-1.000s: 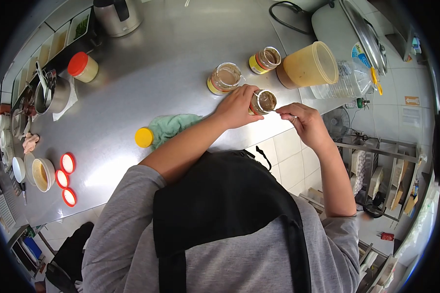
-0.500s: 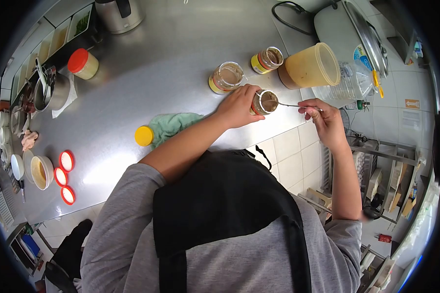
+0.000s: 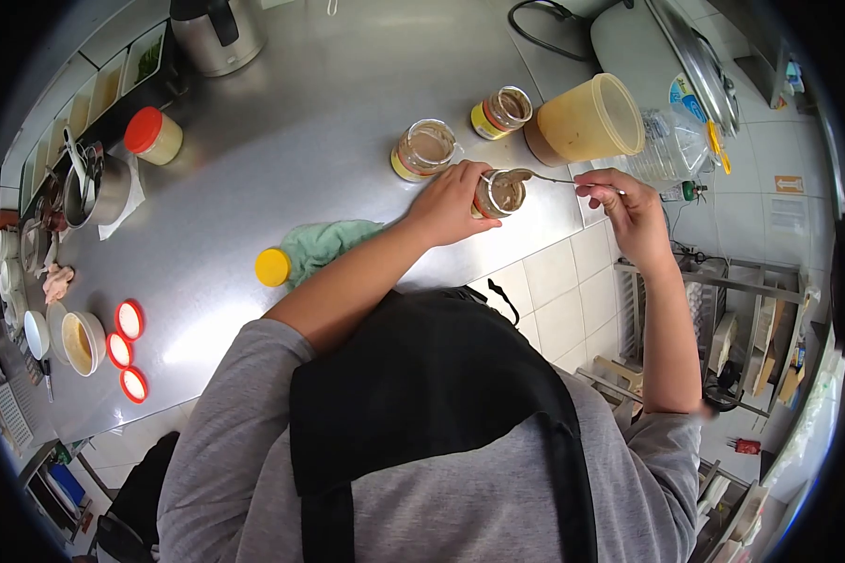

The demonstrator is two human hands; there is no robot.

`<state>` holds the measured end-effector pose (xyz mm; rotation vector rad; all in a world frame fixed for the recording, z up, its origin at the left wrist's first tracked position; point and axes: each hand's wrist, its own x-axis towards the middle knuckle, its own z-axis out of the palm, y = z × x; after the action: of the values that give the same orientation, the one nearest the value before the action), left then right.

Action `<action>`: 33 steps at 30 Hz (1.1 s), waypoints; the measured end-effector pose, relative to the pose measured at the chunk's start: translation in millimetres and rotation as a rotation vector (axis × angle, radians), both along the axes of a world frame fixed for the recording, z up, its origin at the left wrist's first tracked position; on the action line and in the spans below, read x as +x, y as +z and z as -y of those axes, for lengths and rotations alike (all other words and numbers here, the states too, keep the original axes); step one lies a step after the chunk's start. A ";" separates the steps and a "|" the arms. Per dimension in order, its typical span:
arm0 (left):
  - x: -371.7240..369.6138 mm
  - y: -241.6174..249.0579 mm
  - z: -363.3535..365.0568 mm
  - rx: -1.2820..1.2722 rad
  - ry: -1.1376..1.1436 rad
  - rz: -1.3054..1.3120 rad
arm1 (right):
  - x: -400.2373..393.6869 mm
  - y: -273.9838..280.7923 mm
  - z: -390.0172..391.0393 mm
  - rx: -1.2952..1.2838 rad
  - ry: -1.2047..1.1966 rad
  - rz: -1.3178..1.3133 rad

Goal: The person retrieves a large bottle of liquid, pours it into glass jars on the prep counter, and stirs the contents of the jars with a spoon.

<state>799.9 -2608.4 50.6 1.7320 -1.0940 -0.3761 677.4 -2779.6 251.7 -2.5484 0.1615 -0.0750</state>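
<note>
My left hand (image 3: 453, 206) is wrapped round a small glass jar (image 3: 504, 194) of brown paste, which leans with its open mouth toward me. In my right hand (image 3: 627, 208) is the handle of a metal spoon (image 3: 556, 179), pinched between thumb and fingers. The spoon's bowl, coated with paste, lies at the rim of the jar. Two more open jars stand close by: a larger jar (image 3: 428, 150) behind my left hand and a smaller jar (image 3: 503, 114) farther back. A cloudy plastic container (image 3: 587, 117) with brown contents is to their right.
A green cloth (image 3: 327, 246) and a yellow lid (image 3: 272, 267) lie beside my left forearm. Red-rimmed lids (image 3: 130, 320) and a bowl (image 3: 82, 343) are at far left. A red-capped jar (image 3: 154, 136), a metal pot (image 3: 103, 188) and a kettle (image 3: 218, 38) stand farther back.
The spoon's bowl has risen from inside the jar to its rim, carrying paste. The jar's mouth has tipped more toward the camera. The whole view has shifted slightly.
</note>
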 end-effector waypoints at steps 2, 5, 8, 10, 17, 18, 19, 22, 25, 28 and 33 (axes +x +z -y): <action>0.3 0.8 -0.5 0.003 0.004 0.009 | -5.4 -0.1 9.2 0.142 -0.117 -0.043; 1.0 1.4 -0.9 0.014 -0.005 0.012 | -28.7 -15.9 20.2 0.293 -0.246 0.015; 2.5 2.0 -0.8 0.027 -0.028 0.000 | -49.5 -36.2 13.8 0.546 -0.403 0.136; 0.4 0.6 -0.3 0.019 -0.003 0.030 | -53.9 -37.4 0.7 0.590 -0.475 0.228; -1.2 4.3 0.8 0.034 -0.009 -0.008 | -50.1 -32.8 -14.2 0.439 -0.518 0.337; -1.4 5.0 0.8 0.035 -0.002 -0.020 | -49.1 -31.6 -15.9 0.440 -0.528 0.346; -1.6 6.0 0.6 0.038 0.002 -0.017 | -48.1 -30.5 -17.5 0.430 -0.512 0.335; -1.2 4.4 1.3 0.029 -0.002 -0.028 | -45.2 -28.2 -21.5 0.401 -0.499 0.329; -1.5 3.1 2.0 0.026 0.002 0.010 | -40.7 -26.8 -19.8 0.378 -0.468 0.303; -1.8 3.5 2.2 0.023 0.004 0.010 | -37.0 -28.3 -17.7 0.370 -0.443 0.277; -1.0 0.7 3.0 0.012 -0.008 0.031 | -20.7 -42.3 -34.8 0.132 -0.218 0.207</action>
<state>798.9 -2611.3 51.3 1.7499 -1.1228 -0.3629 656.7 -2744.7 209.5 -2.3648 0.3498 -0.3978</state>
